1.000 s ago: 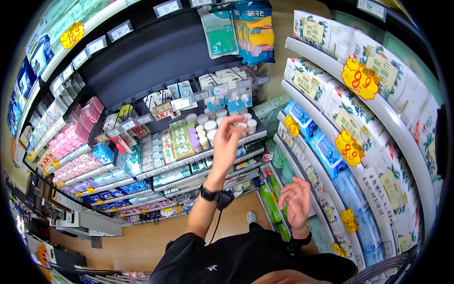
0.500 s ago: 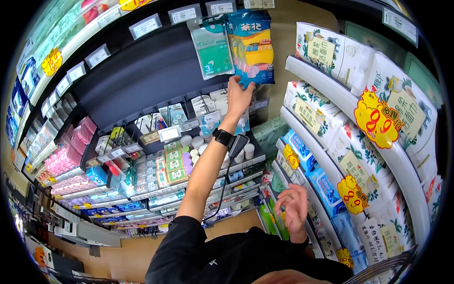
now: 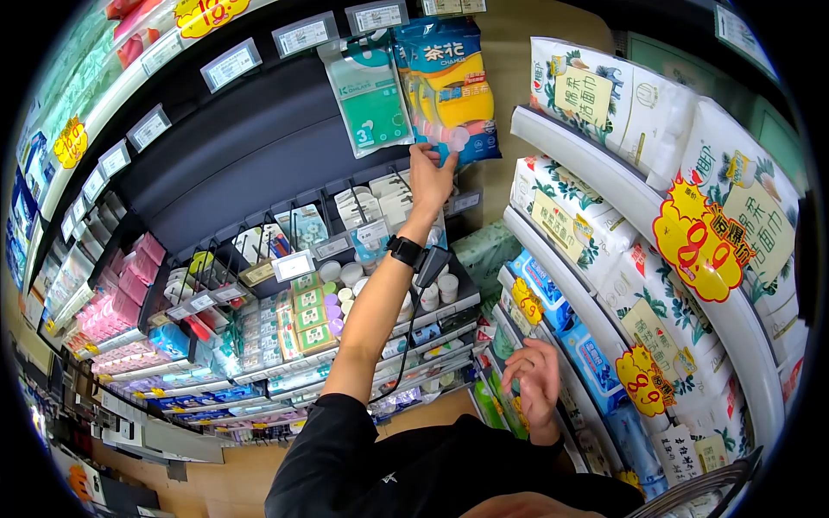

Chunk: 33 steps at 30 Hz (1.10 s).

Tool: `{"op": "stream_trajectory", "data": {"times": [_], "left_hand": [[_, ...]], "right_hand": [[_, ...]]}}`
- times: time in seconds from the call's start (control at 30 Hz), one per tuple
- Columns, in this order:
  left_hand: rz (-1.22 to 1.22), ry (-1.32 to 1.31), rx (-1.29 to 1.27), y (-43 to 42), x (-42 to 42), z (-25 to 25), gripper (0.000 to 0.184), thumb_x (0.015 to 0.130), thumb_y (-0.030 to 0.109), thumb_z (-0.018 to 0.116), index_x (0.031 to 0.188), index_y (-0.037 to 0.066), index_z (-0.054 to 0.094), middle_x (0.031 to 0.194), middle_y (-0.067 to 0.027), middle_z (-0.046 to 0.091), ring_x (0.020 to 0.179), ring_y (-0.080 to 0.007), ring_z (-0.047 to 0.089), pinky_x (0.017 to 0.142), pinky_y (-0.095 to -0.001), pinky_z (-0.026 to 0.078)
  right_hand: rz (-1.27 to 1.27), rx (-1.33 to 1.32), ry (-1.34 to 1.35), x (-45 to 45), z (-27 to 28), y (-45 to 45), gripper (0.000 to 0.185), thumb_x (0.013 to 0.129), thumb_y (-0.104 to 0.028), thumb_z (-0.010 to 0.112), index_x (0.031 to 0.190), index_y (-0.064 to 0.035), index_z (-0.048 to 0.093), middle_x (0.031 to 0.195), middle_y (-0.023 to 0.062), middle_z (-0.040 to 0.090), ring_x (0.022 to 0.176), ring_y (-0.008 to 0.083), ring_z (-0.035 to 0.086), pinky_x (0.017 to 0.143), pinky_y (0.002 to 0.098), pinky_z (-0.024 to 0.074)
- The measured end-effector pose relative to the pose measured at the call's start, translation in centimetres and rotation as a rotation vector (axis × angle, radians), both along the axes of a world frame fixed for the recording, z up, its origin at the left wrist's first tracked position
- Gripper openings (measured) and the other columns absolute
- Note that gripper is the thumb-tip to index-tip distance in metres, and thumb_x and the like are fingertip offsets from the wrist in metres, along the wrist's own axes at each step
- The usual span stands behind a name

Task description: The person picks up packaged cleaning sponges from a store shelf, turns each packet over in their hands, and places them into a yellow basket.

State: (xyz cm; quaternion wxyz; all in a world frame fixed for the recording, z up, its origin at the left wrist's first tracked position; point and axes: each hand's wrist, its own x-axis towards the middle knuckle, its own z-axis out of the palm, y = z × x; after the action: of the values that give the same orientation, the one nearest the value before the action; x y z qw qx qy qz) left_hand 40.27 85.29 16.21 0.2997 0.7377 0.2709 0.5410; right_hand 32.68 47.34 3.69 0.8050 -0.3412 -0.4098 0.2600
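Note:
At the top centre my left hand (image 3: 432, 180) pinches the lower edge of a blue and yellow packet (image 3: 458, 93), which hangs under the shelf's price tags. Left of that packet hangs a green and white packet (image 3: 367, 99), apart from my fingers. My right hand (image 3: 534, 384) is raised at the lower right, beside the curved shelves, with its fingers loosely curled. Nothing shows in its grip, though its inner side is partly hidden. Each wrist has a black band, and a cable runs down from the left one.
Curved shelves on the right hold white tissue packs (image 3: 574, 95) and blue wipe packs (image 3: 591, 367). Hooks with small goods and white round jars (image 3: 447, 289) are below my left forearm. Pink packs (image 3: 112, 315) fill shelves at the left.
My left hand has risen from above the jars to the hanging blue and yellow packet and taken its lower edge. The view has shifted closer to the shelves. My right hand stays at the lower right.

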Motion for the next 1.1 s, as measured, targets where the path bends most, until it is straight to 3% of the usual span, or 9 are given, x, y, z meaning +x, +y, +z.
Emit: {"op": "stream_trajectory", "data": {"times": [0.07,0.3,0.4,0.57,0.7,0.77,1.1], "left_hand": [[-0.090,-0.059,-0.044,0.1,-0.1,0.2,0.056,0.082,0.029,0.082,0.116,-0.005,0.053,0.096,-0.0126,0.065,0.085,-0.0215,0.065,0.076,-0.0342,0.053],[-0.234,-0.083,-0.050,-0.1,0.2,0.3,0.047,0.086,0.029,0.079,0.112,-0.003,0.057,0.097,-0.0113,0.066,0.084,-0.0162,0.064,0.073,-0.0303,0.052],[-0.335,-0.218,-0.116,-0.5,0.6,0.0,0.043,0.091,0.027,0.075,0.116,-0.002,0.056,0.101,-0.0112,0.066,0.088,-0.0138,0.063,0.076,-0.0283,0.051],[-0.425,-0.430,-0.133,-2.8,-0.9,0.8,0.037,0.097,0.018,0.066,0.124,-0.003,0.052,0.093,-0.0058,0.060,0.080,-0.0076,0.055,0.070,-0.0218,0.047],[-0.471,-0.466,-0.129,-3.7,-2.4,1.3,0.038,0.099,0.015,0.064,0.130,-0.002,0.051,0.098,-0.0061,0.061,0.083,-0.0073,0.056,0.072,-0.0217,0.046],[-0.474,-0.487,-0.125,-4.1,-3.0,1.4,0.040,0.101,0.016,0.061,0.134,-0.003,0.052,0.113,-0.0087,0.064,0.103,-0.0102,0.058,0.087,-0.0234,0.047],[-0.466,-0.536,-0.003,-6.0,-4.4,0.8,0.036,0.101,0.012,0.059,0.134,-0.004,0.054,0.118,-0.0090,0.064,0.108,-0.0123,0.059,0.094,-0.0253,0.045]], "right_hand": [[0.008,-0.008,-0.002,0.1,-0.3,0.2,0.056,0.093,-0.010,0.058,0.140,0.0052,0.032,0.112,0.0193,0.057,0.084,0.0190,0.060,0.073,0.0292,0.0489],[0.007,-0.031,-0.017,0.1,-0.7,0.5,0.053,0.094,-0.010,0.057,0.139,0.0053,0.033,0.112,0.0196,0.057,0.084,0.0191,0.060,0.072,0.0295,0.0487],[-0.033,0.001,-0.026,0.5,-1.0,0.5,0.052,0.094,-0.009,0.057,0.138,0.0057,0.034,0.111,0.0198,0.058,0.084,0.0191,0.061,0.072,0.0294,0.0488],[-0.040,-0.007,-0.015,0.8,-1.1,0.5,0.052,0.093,-0.009,0.057,0.138,0.0061,0.034,0.111,0.0199,0.058,0.084,0.0191,0.060,0.071,0.0293,0.0490],[-0.045,0.005,-0.023,1.1,-1.3,0.5,0.052,0.094,-0.009,0.057,0.138,0.0060,0.034,0.112,0.0197,0.058,0.085,0.0189,0.061,0.071,0.0294,0.0490],[-0.044,-0.010,-0.018,1.1,-1.4,0.5,0.053,0.094,-0.009,0.056,0.139,0.0059,0.034,0.112,0.0193,0.058,0.085,0.0189,0.061,0.071,0.0296,0.0491],[-0.096,-0.053,-0.068,1.9,-1.7,0.0,0.051,0.093,-0.006,0.054,0.139,0.0054,0.035,0.113,0.0190,0.058,0.086,0.0183,0.061,0.072,0.0290,0.0490]]}}
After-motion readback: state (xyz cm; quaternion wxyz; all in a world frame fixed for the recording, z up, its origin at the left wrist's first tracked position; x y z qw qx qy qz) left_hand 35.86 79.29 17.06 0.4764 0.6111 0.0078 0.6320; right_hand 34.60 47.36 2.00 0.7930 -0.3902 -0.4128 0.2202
